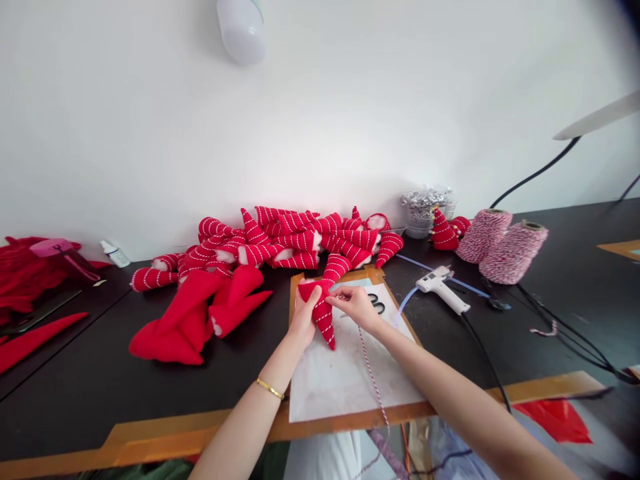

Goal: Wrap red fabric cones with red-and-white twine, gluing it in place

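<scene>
A red stuffed cone [324,320] with red-and-white cord wound around its lower part points its tip down toward me over a white sheet [345,387]. My left hand [304,313] is wrapped round its wide end from the left. At the cone's right side, my right hand [356,305] pinches the cord against or near the fabric. From there the loose cord [370,370] hangs over the sheet and past the table's front edge. Black-handled scissors [376,304] lie just beyond my right hand, partly hidden by it.
Striped cones [295,240] are heaped along the wall, with plain red ones [175,320] at left. A white glue gun [443,289], cord spools [515,252], a tinsel tub [423,212] and cables stand right. Red fabric [35,280] and a small bottle [115,253] are far left.
</scene>
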`<state>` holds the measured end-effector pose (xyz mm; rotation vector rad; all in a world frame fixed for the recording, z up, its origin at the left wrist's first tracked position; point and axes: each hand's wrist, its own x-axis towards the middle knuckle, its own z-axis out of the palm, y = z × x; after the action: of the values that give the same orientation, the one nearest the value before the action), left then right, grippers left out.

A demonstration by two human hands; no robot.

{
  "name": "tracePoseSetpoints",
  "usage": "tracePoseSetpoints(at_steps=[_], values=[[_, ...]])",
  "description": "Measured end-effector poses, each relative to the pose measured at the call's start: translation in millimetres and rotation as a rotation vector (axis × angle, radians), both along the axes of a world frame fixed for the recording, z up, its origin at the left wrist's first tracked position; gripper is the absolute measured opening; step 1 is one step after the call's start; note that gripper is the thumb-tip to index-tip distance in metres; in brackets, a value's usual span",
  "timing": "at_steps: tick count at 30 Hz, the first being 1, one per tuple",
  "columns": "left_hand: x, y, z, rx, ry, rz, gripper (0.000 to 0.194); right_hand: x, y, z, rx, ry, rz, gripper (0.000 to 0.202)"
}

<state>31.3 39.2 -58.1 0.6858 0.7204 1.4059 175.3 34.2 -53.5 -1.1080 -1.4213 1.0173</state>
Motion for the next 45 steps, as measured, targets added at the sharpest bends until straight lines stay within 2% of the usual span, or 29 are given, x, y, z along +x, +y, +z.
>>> tracePoseSetpoints(at_steps=[3, 8, 11, 15, 24, 30, 34, 40, 45], values=[[1, -3, 1.1, -0.014, 0.025, 0.043, 0.061, -2, -3, 2.4, -0.052, 0.038, 0.082, 0.035], [-3, -5, 6.7, -0.132, 0.027, -0.063, 0.038, 3, 0, 3.9, -0.210, 0.165, 0.169, 0.043], [-6, -3, 7.8, -0.234, 0.011, -0.101, 0.034, 5, 3, 2.3, -0.267, 0.242, 0.186, 0.044], [-10, -2, 8.8, -0.278, -0.019, -0.129, 0.034, 5, 4, 0.6, -0.311, 0.312, 0.201, 0.046], [-7, -6, 9.0, -0.196, -0.117, -0.192, 0.043, 3, 0, 1.5, -0.370, 0.381, 0.285, 0.046], [-10, -5, 6.2, -0.169, -0.099, -0.233, 0.052, 2, -3, 1.5, -0.432, 0.398, 0.288, 0.047], [-9, -7, 6.5, -0.161, -0.090, -0.231, 0.050, 1, -4, 1.2, -0.480, 0.466, 0.323, 0.048], [-8, -9, 3.9, -0.142, -0.129, -0.210, 0.045, -1, -1, -7.0, -0.485, 0.522, 0.343, 0.047], [-9, -8, -1.2, -0.153, -0.127, -0.255, 0.053, -2, 2, -13.5, -0.472, 0.531, 0.341, 0.047]])
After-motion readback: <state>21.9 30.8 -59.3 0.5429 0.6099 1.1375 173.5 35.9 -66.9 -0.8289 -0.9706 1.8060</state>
